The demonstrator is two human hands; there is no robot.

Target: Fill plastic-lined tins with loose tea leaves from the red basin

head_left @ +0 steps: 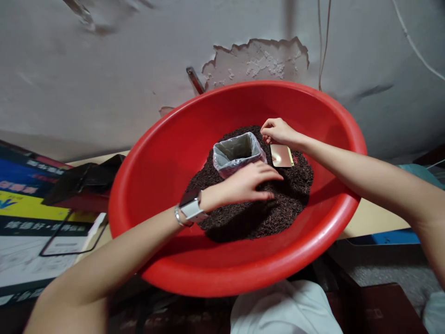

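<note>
A bag-lined box point(222, 160), rectangular with its mouth facing up, sits in a heap of dark dry bits point(264, 215) that look like loose tea leaves. My left hand point(248, 183) hovers over the heap by the box's near side, its fingers apart and holding nothing. It hides part of the box. Just beyond a shiny gold square lid or tin point(282, 156) is my right hand point(279, 132), with its fingers curled together. Whatever they hold, if anything, is hidden. The gold piece rests on the heap to the right of the box.
A wide red plastic basin point(215, 280) contains the heap and stands on a pale tabletop point(375, 218). Dark folded packaging point(86, 181) and a printed carton point(31, 222) are at the left. Behind rises a wall point(139, 60) with peeling plaster and hanging cords.
</note>
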